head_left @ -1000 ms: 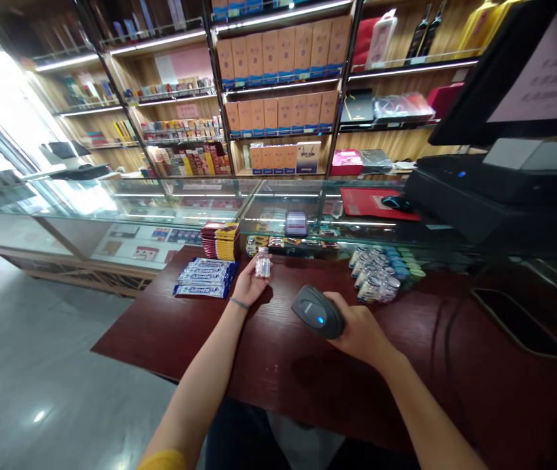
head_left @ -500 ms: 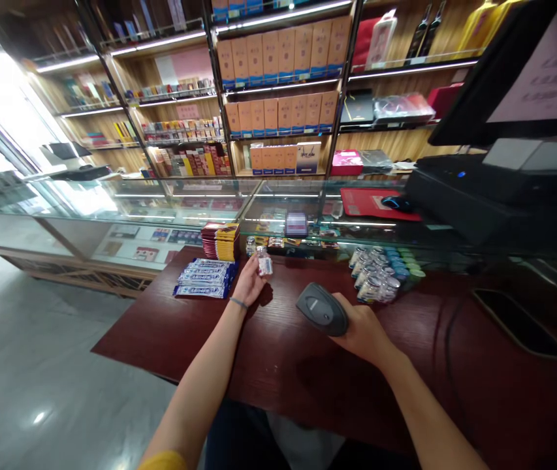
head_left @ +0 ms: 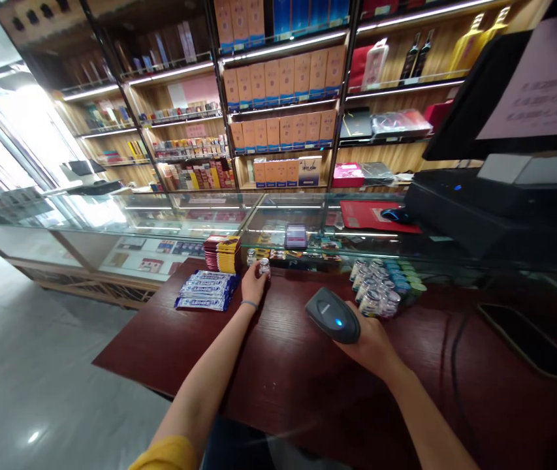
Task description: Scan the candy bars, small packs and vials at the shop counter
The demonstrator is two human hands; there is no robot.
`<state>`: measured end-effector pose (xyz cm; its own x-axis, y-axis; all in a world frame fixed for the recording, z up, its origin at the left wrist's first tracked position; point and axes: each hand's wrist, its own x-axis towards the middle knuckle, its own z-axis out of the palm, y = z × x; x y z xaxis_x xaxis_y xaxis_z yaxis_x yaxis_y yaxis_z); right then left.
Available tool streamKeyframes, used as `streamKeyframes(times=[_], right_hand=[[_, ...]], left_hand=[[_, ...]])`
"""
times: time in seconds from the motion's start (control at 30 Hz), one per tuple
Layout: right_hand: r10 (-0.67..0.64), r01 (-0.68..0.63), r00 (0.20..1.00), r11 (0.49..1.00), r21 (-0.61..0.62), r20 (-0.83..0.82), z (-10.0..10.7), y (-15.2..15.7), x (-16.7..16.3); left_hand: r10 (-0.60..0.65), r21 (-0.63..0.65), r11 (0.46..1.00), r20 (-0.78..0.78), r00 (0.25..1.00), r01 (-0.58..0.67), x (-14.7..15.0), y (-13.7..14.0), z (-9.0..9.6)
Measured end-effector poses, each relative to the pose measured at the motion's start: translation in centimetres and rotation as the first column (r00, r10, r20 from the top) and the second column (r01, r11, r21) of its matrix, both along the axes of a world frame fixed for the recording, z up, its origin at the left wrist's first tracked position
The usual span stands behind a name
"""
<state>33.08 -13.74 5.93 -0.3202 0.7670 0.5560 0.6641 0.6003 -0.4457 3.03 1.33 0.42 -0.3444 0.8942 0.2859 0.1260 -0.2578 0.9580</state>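
My left hand (head_left: 253, 283) is closed around a small clear bottle with a silvery cap (head_left: 264, 265), upright at the back edge of the dark red table. Just left of it stands a similar small bottle (head_left: 251, 256). In my right hand (head_left: 371, 343) is a dark grey barcode scanner (head_left: 333, 316), held above the table with a blue light lit on top. Its handle is mostly hidden by the scanner head. Several small bottles (head_left: 375, 287) with white, blue and green parts stand in rows behind my right hand.
Blue-and-white sachets (head_left: 204, 290) and a stack of red-and-yellow packs (head_left: 222, 253) lie at the table's left. A phone (head_left: 527, 339) and a cable (head_left: 456, 359) are at the right. Behind runs a glass display counter (head_left: 200, 215); a monitor (head_left: 484, 98) looms at upper right.
My left hand has turned the bottle from tilted to upright and brought it beside the other bottle. The scanner's light has turned blue, and it has shifted slightly right. The view has tilted up.
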Motion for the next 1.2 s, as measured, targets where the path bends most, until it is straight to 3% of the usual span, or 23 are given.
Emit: streamKeyframes(times=[0.23, 0.6, 0.93, 1.2], right_hand=[[0.026, -0.026, 0.999, 1.000, 0.012, -0.031, 0.5, 0.1, 0.1], [0.035, -0.049, 0.994, 0.990, -0.131, -0.105, 1.1, -0.2, 0.0], [0.029, -0.041, 0.993, 0.993, -0.111, -0.112, 0.4, -0.1, 0.4], [-0.020, 0.000, 0.991, 0.989, -0.149, -0.133, -0.7, 0.3, 1.0]], left_hand=[[0.084, 0.016, 0.996, -0.173, 0.981, -0.082, -0.1, 1.7, 0.5], [0.074, 0.059, 0.996, -0.116, 0.991, -0.068, 0.2, 2.7, 0.1], [0.036, 0.028, 0.999, -0.037, 0.999, -0.035, 0.2, 2.8, 0.1], [0.093, 0.082, 0.994, -0.215, 0.972, -0.077, 0.2, 2.4, -0.1]])
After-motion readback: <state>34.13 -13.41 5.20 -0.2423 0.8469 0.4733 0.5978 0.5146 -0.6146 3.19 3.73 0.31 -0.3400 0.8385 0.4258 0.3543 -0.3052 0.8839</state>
